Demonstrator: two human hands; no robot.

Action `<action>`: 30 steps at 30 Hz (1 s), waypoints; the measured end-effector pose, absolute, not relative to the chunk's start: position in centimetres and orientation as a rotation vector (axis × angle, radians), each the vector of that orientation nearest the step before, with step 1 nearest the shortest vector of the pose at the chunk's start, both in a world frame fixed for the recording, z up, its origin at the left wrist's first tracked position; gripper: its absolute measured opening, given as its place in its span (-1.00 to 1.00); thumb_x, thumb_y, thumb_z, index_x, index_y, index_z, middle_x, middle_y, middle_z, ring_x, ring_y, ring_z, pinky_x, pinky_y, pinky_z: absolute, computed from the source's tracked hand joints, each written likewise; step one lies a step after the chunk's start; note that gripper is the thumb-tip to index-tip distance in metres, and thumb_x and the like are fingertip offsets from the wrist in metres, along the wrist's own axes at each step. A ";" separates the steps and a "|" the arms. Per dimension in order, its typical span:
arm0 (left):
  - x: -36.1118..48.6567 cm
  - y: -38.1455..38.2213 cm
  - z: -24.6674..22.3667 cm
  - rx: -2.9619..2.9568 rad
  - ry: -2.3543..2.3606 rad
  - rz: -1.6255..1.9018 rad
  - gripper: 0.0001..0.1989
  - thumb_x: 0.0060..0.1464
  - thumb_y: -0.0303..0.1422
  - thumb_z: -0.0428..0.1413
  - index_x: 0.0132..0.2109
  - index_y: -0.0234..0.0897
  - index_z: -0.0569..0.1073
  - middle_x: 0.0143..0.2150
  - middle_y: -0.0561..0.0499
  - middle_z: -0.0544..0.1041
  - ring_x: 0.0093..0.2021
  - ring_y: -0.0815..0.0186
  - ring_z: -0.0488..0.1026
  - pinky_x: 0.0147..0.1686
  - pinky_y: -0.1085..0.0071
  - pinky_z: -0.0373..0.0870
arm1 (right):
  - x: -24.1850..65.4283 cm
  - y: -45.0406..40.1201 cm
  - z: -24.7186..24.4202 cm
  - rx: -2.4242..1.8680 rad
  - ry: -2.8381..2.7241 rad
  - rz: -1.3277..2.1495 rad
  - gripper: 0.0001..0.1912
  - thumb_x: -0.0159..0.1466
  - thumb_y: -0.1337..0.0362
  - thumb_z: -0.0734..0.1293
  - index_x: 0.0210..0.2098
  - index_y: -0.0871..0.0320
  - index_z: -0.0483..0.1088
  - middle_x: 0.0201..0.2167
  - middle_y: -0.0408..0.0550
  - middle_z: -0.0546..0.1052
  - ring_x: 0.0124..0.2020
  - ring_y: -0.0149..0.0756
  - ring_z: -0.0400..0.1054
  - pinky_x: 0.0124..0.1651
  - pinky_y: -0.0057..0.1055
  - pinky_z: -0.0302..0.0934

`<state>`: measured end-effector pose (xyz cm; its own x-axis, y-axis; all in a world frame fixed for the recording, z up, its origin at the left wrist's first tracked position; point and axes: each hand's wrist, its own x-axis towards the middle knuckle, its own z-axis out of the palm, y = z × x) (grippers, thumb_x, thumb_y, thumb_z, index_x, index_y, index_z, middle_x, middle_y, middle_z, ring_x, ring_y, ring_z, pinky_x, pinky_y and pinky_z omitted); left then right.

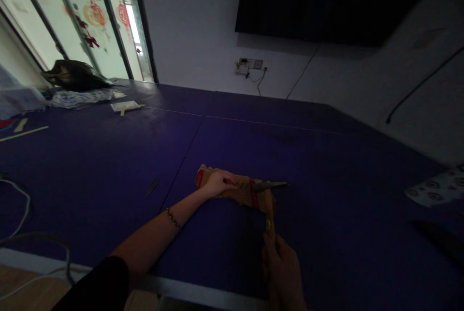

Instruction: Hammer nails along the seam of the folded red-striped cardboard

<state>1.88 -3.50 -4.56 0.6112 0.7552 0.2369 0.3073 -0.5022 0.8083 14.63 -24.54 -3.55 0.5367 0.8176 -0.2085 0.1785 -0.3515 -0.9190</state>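
Note:
A flattened brown cardboard piece (pixel 243 196) with red bands lies on the purple table. My left hand (pixel 219 184) rests on its left half, thumb and fingers curled towards each other. Whatever they may pinch is too small and dim to make out. In my right hand (pixel 282 265) is the wooden handle of a hammer (pixel 268 209), gripped near the table's front edge. The dark hammer head lies over the cardboard's right end, its tapered end pointing right. I cannot tell whether it touches the cardboard. Several thin metal nails (pixel 152 185) lie to the left.
White cables (pixel 27 204) cross the table's left front edge. At the far left are a black bag (pixel 78 75), a white tray (pixel 125 106) and thin pale strips (pixel 25 133). A patterned white roll (pixel 437 187) lies at the right. A wall with a screen (pixel 326 1) stands behind.

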 end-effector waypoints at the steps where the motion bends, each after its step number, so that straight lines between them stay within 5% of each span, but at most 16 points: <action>1: 1.9 -3.5 -4.5 2.056 0.865 0.761 -0.92 -0.13 -0.40 0.24 -0.47 -0.35 0.53 -0.41 0.01 0.56 -0.33 0.35 0.47 -0.24 0.48 0.34 | 14.6 -24.6 -3.6 -1.827 -0.819 0.855 -0.59 0.08 -0.10 0.20 -0.59 0.14 0.21 -0.79 -0.32 0.22 -0.81 -0.51 0.11 -0.77 -0.53 0.02; 9: 1.8 -4.0 -4.1 2.030 1.065 0.750 -0.87 -0.12 -0.35 0.24 -0.44 -0.36 0.55 -0.48 0.03 0.55 -0.46 0.39 0.42 -0.44 0.52 0.28 | 14.8 -24.6 -3.9 -1.829 -0.847 0.854 -0.58 0.10 -0.10 0.19 -0.61 0.13 0.21 -0.80 -0.31 0.22 -0.81 -0.49 0.12 -0.76 -0.52 0.03; 30: 1.8 -4.3 -4.2 2.167 1.053 0.764 -0.93 -0.11 -0.40 0.24 -0.47 -0.32 0.53 -0.45 0.06 0.56 -0.39 0.36 0.44 -0.32 0.49 0.32 | 14.8 -24.7 -3.9 -1.804 -0.818 0.874 -0.55 0.09 -0.13 0.21 -0.60 0.14 0.21 -0.79 -0.32 0.21 -0.82 -0.52 0.10 -0.78 -0.55 0.01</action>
